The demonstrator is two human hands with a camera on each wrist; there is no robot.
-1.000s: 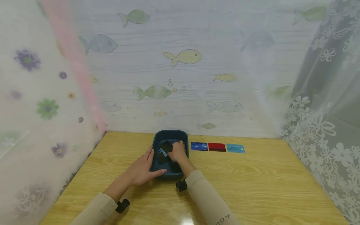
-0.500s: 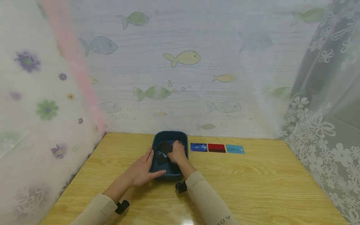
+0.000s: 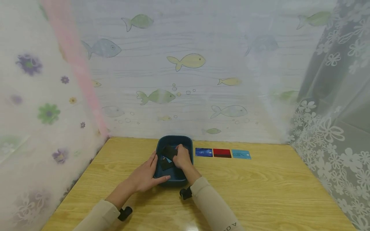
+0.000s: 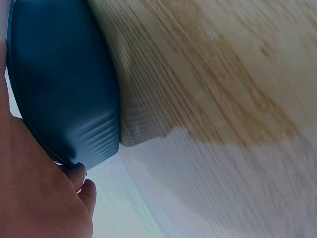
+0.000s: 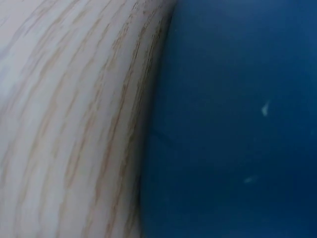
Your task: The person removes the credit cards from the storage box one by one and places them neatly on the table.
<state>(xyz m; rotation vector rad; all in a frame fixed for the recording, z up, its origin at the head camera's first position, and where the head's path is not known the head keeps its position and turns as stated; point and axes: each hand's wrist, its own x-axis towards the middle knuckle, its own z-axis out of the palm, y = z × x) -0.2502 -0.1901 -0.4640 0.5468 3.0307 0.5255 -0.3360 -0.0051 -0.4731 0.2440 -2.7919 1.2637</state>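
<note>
A dark blue bin (image 3: 170, 183) stands on the table near its back edge. My left hand (image 3: 143, 175) rests against the bin's left side, fingers fairly straight along the wall and thumb over the near rim; the left wrist view shows this hand (image 4: 37, 183) at the bin's outer wall (image 4: 64, 74). Inside the bin, my right hand (image 3: 183, 158) pinches a black card (image 3: 169, 152), its fingertips partly hidden. Under that card lie another black card (image 3: 166, 164) and a bit of a light blue card (image 3: 169, 159). Only the bin's wall (image 5: 223, 124) fills the right wrist view, with no fingers showing.
Right of the bin, a row of cards lies on the wooden table (image 3: 260, 183): a dark blue card (image 3: 204, 152), a red and black card (image 3: 222, 153) and a light blue card (image 3: 241, 154). A fish-print curtain (image 3: 185, 80) hangs behind the table.
The black card at my right fingertips has shifted and turned, covering more of the light blue card below. My left hand stays on the bin. The three cards outside lie unmoved.
</note>
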